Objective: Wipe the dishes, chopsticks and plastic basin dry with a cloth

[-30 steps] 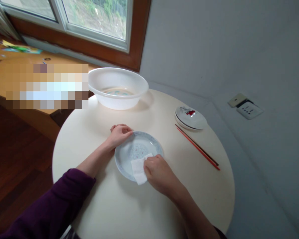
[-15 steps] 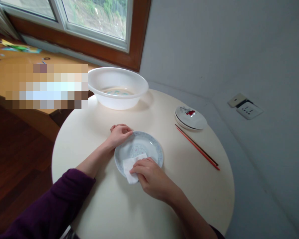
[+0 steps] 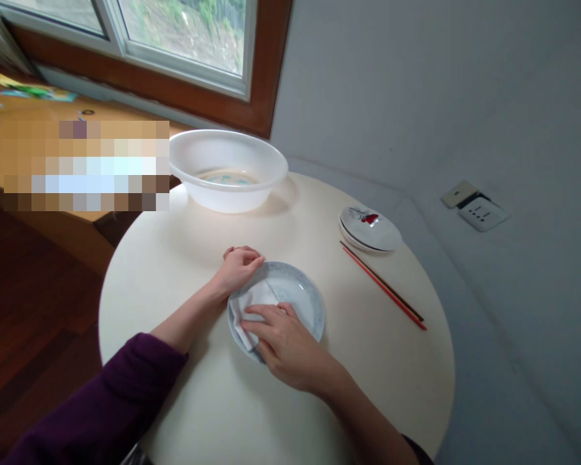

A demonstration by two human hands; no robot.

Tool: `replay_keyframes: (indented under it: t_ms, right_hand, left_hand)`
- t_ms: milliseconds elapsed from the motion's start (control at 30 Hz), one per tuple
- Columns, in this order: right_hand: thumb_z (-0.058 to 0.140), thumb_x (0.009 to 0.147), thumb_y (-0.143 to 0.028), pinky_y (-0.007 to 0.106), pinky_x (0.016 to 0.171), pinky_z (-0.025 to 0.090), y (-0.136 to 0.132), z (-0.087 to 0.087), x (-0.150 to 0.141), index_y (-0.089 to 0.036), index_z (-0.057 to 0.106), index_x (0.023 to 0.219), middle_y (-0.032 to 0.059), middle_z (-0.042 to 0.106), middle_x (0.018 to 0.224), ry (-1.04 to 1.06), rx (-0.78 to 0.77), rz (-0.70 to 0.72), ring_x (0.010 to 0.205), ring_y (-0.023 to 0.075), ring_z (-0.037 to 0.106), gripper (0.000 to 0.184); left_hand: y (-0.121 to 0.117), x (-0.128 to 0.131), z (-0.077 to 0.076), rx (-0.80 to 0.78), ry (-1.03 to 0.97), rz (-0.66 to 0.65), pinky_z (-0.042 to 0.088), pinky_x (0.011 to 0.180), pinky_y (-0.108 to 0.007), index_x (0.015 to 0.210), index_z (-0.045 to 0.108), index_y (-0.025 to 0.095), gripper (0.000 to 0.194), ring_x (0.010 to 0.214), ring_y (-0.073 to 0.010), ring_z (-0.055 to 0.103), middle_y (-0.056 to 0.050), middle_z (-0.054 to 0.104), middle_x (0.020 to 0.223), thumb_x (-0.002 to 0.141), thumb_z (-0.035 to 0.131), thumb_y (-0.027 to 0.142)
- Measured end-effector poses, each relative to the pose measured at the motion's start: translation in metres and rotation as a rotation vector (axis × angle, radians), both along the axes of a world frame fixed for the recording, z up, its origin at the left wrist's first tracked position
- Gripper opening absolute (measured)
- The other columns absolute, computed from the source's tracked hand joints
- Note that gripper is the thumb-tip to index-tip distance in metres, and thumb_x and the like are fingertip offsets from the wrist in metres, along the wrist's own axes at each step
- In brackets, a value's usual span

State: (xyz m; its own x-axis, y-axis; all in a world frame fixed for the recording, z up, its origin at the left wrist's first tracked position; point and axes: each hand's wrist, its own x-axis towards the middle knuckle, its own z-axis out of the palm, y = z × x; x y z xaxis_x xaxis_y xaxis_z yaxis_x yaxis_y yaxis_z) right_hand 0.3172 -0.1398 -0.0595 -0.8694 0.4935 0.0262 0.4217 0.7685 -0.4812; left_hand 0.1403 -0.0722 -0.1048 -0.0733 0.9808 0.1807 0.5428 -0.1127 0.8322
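A pale plate [image 3: 304, 290] with a bluish patterned rim lies on the round table. At its far left edge, my left hand [image 3: 242, 265] is closed with the thumb on the rim; its other fingers are partly hidden. A white wipe [image 3: 246, 326], paper or cloth I cannot tell, covers the plate's left part and is creased near the rim. My right hand [image 3: 285, 339] presses the wipe against the plate, fingers bent over it and pointing left. Part of the wipe is hidden beneath that hand.
A large white basin [image 3: 227, 200] stands at the back of the white table [image 3: 198, 413]. To the right are stacked small saucers [image 3: 370, 232] with a red design, and one dark and one red chopstick [image 3: 387, 289]. A wall socket [image 3: 481, 213] and a window [image 3: 184, 32] are beyond.
My right hand has slid the wipe up and left over the plate, flattening its fingers more. The plate and my left hand have shifted slightly right and nearer.
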Motion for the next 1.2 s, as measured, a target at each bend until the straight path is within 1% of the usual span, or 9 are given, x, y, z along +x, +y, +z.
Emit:
replay_keyframes:
  t_ms: [133, 233, 300, 467, 600, 700, 967, 1067, 1200]
  right_hand:
    - [0.039, 0.084, -0.005, 0.041, 0.101, 0.025, 0.004, -0.003, 0.0, -0.021, 0.053, 0.12, 0.008, 0.05, 0.132, -0.028, 0.05, -0.022, 0.125, 0.0177, 0.038, 0.042]
    - [0.038, 0.085, -0.007, 0.043, 0.102, 0.025, 0.006, -0.005, -0.001, -0.021, 0.051, 0.123, 0.0089, 0.049, 0.133, -0.075, 0.105, -0.071, 0.127, 0.0189, 0.037, 0.043]
    - [0.038, 0.086, -0.008, 0.042, 0.102, 0.026, 0.007, -0.005, -0.002, -0.02, 0.05, 0.125, 0.0102, 0.048, 0.134, -0.105, 0.128, -0.117, 0.127, 0.0192, 0.037, 0.043]
    - [0.039, 0.087, -0.011, 0.042, 0.102, 0.027, 0.011, -0.005, 0.001, -0.019, 0.049, 0.127, 0.0115, 0.045, 0.137, -0.154, 0.158, -0.249, 0.127, 0.0197, 0.038, 0.042]
    - [0.041, 0.085, -0.01, 0.04, 0.099, 0.031, 0.017, -0.003, 0.006, -0.018, 0.051, 0.126, 0.0122, 0.049, 0.133, -0.184, 0.169, -0.325, 0.124, 0.0209, 0.042, 0.043]
    - [0.043, 0.084, -0.009, 0.04, 0.096, 0.034, 0.02, -0.002, 0.008, -0.018, 0.053, 0.124, 0.0122, 0.053, 0.128, -0.203, 0.181, -0.373, 0.119, 0.0222, 0.046, 0.043]
    - [0.044, 0.083, -0.01, 0.039, 0.091, 0.039, 0.021, 0.001, 0.01, -0.017, 0.055, 0.124, 0.0131, 0.056, 0.118, -0.284, 0.194, -0.439, 0.108, 0.0256, 0.051, 0.043]
    - [0.044, 0.083, -0.009, 0.038, 0.09, 0.04, 0.023, 0.0, 0.011, -0.016, 0.055, 0.124, 0.0136, 0.057, 0.115, -0.301, 0.206, -0.449, 0.104, 0.0257, 0.052, 0.043]
    - [0.045, 0.083, -0.01, 0.036, 0.086, 0.043, 0.024, 0.0, 0.013, -0.016, 0.055, 0.123, 0.0134, 0.059, 0.109, -0.314, 0.213, -0.471, 0.099, 0.0252, 0.054, 0.042]
  left_hand:
    - [-0.004, 0.007, 0.004, -0.021, 0.027, -0.075, 0.027, 0.102, -0.037, 0.056, 0.062, 0.02, 0.031, 0.093, -0.0196, 0.059, -0.004, 0.07, 0.085, 0.078, 0.045, 0.036]
    - [-0.006, 0.01, 0.006, -0.05, 0.023, -0.075, 0.018, 0.106, -0.042, 0.058, 0.062, 0.019, 0.03, 0.096, -0.0205, 0.058, -0.005, 0.069, 0.091, 0.078, 0.045, 0.035]
    - [-0.008, 0.011, 0.007, -0.062, 0.019, -0.077, 0.016, 0.107, -0.044, 0.058, 0.062, 0.019, 0.03, 0.097, -0.0208, 0.058, -0.005, 0.069, 0.091, 0.079, 0.045, 0.034]
    - [-0.009, 0.011, 0.009, -0.073, 0.02, -0.096, 0.014, 0.107, -0.045, 0.058, 0.061, 0.02, 0.025, 0.094, -0.0208, 0.058, -0.004, 0.069, 0.089, 0.075, 0.05, 0.033]
    - [-0.009, 0.011, 0.006, -0.066, 0.012, -0.101, 0.011, 0.108, -0.048, 0.057, 0.061, 0.02, 0.021, 0.095, -0.0228, 0.058, -0.005, 0.069, 0.089, 0.071, 0.055, 0.035]
    - [-0.008, 0.01, 0.004, -0.055, 0.002, -0.098, 0.011, 0.108, -0.046, 0.056, 0.061, 0.021, 0.022, 0.095, -0.0224, 0.058, -0.006, 0.07, 0.089, 0.071, 0.055, 0.036]
    - [-0.009, 0.01, 0.006, -0.061, 0.024, -0.051, 0.01, 0.108, -0.047, 0.056, 0.063, 0.02, 0.02, 0.093, -0.0226, 0.059, -0.005, 0.07, 0.088, 0.071, 0.056, 0.033]
    - [-0.009, 0.009, 0.006, -0.054, 0.016, -0.019, 0.009, 0.109, -0.046, 0.056, 0.063, 0.021, 0.019, 0.091, -0.0216, 0.06, -0.005, 0.07, 0.087, 0.071, 0.057, 0.032]
    - [-0.009, 0.008, 0.008, -0.038, 0.026, 0.012, 0.01, 0.108, -0.047, 0.057, 0.064, 0.02, 0.02, 0.089, -0.0214, 0.06, -0.004, 0.07, 0.085, 0.071, 0.056, 0.031]
